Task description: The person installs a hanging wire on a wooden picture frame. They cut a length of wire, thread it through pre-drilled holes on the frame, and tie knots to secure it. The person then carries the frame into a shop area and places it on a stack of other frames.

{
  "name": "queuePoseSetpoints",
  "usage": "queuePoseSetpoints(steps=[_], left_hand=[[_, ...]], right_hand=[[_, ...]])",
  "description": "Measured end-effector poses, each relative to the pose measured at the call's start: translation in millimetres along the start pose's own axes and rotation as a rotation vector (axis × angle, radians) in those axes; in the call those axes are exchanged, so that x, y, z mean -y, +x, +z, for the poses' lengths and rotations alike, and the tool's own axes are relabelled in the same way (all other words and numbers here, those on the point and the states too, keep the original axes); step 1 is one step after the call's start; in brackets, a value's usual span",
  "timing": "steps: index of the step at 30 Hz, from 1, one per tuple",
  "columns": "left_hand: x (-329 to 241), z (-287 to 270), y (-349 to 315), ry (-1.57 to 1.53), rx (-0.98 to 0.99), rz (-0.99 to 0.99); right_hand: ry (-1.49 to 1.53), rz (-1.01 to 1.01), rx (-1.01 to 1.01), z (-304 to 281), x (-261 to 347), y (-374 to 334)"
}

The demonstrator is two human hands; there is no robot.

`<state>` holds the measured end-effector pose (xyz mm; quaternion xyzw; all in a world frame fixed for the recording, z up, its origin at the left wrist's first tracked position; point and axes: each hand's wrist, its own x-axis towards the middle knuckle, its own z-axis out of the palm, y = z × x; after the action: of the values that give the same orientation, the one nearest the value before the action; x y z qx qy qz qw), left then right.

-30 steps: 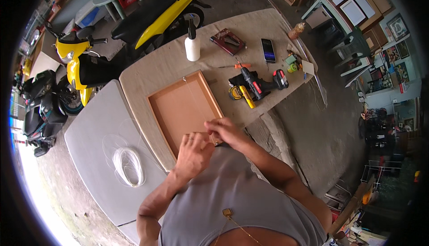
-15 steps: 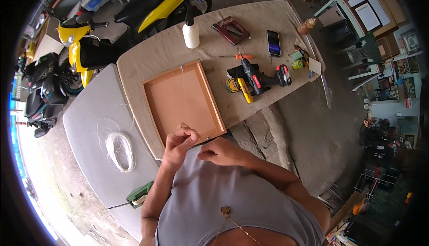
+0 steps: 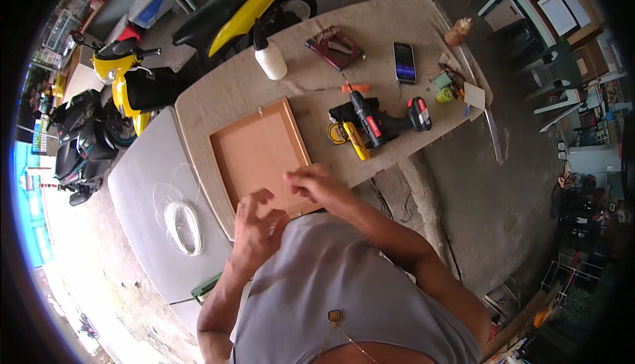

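A shallow wooden frame (image 3: 299, 132) with a brown back panel lies on the cloth-covered table, its near edge close to my body. From a small metal fitting (image 3: 260, 109) on its far side, a thin clear line runs toward my right hand. My left hand (image 3: 256, 224) is at the frame's near left corner, fingers curled but apart, with nothing visible in them. Over the frame's near right part, my right hand (image 3: 316, 185) has its fingers pinched together; what they hold is too fine to make out. A coil of white line (image 3: 194, 233) rests on the grey table at left.
Right of the frame lie a cordless drill (image 3: 370, 121), a tape measure (image 3: 337, 132), a yellow utility knife (image 3: 358, 143) and an orange-handled screwdriver (image 3: 356, 88). Farther back are a white spray bottle (image 3: 271, 62), a dark red staple gun (image 3: 335, 48) and a phone (image 3: 404, 64). Motorbikes stand beyond.
My hands have moved apart. The right hand has gone up over the frame, and the left hand's fingers have spread from a pinch. The view has shifted slightly.
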<state>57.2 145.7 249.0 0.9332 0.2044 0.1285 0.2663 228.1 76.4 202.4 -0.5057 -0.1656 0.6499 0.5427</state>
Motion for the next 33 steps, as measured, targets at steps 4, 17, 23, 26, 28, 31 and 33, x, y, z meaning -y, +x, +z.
queuePoseSetpoints(steps=[4, 17, 23, 26, 28, 31, 33], left_hand=[[21.6, 2.1, -6.5, -0.92, 0.107, -0.466], [-11.9, -22.6, 11.1, -0.054, -0.061, -0.135], [-8.3, -0.5, -4.4, 0.137, 0.084, 0.118], [-3.9, -7.7, -12.3, -0.067, 0.005, -0.096], [11.4, -6.8, -14.5, -0.472, -0.029, -0.353], [26.6, -8.5, -12.0, -1.248, 0.052, -0.579], [33.0, 0.6, -8.4, -1.748, 0.152, -0.546]], right_hand=[[-0.1, -0.051, 0.111, -16.1, -1.3, -24.1], [-0.447, -0.159, 0.129, -7.8, 11.1, -3.7], [-0.232, -0.055, 0.144, 19.9, -13.3, 11.4], [-0.036, 0.058, 0.079, 5.9, 11.9, 1.0], [-0.032, 0.037, 0.068, -5.7, 21.7, -6.9], [-0.239, -0.141, 0.138, -6.9, 22.6, -7.5], [-0.453, -0.275, 0.195, 12.1, 5.6, -14.6]])
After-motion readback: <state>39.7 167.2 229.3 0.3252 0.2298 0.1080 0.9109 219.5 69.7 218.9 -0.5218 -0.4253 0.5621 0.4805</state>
